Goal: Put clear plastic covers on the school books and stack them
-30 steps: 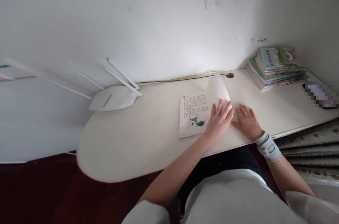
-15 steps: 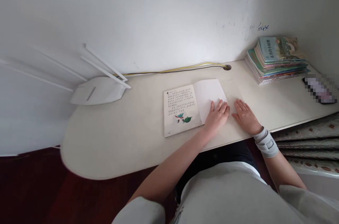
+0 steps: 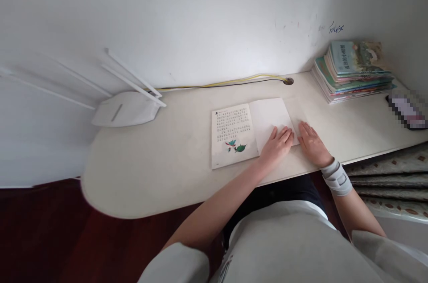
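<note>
An open book (image 3: 234, 136) lies on the white desk (image 3: 150, 171), with printed text and a small coloured drawing on its left page and a blank right page. My left hand (image 3: 277, 144) rests flat on the lower part of the blank page, fingers extended and holding nothing. Just right of the book, my right hand (image 3: 313, 144) lies palm down at the page's edge, its fingers stretched out. A grey wrap (image 3: 337, 178) goes round my right wrist.
A white router (image 3: 129, 110) with long antennas stands at the desk's left. Yellow and black cables (image 3: 217, 83) run along the wall to a hole. Stacked books (image 3: 354, 73) and a phone (image 3: 406, 111) are at the right, above a patterned curtain (image 3: 391, 180).
The view has shifted slightly. My right hand is now closer to the book's right edge, while my left hand stays on the blank page.
</note>
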The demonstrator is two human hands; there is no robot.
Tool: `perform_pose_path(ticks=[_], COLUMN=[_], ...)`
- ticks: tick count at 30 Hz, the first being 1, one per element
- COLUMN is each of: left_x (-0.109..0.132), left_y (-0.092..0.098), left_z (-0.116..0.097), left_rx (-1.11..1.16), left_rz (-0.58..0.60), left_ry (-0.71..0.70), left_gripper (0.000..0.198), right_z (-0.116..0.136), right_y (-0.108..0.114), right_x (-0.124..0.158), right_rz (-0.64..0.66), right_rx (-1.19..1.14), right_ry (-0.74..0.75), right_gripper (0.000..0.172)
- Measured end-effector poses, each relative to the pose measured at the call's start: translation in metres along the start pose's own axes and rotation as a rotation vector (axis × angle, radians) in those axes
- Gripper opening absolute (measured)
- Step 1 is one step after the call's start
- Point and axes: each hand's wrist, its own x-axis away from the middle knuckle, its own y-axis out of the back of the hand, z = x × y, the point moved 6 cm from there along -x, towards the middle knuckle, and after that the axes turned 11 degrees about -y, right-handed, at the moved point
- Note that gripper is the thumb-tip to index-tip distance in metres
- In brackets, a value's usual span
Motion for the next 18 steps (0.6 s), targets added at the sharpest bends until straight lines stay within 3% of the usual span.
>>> perform_pose_path(ticks=[4, 18], left_x=[0.004, 0.001], left_y=[0.001, 0.002], left_z=[0.002, -0.011], left_rx=[-0.004, 0.015], left_rz=[-0.023, 0.081], left_ry=[0.05, 0.158], left_gripper=[0.036, 0.047], right_z=[0.001, -0.004], right_y=[0.0, 0.008], right_x=[0.001, 0.0], right_rz=[-0.01, -0.007], right_rx=[0.017, -0.068], right_ry=[-0.004, -0.008], right_gripper=[0.049, 0.056])
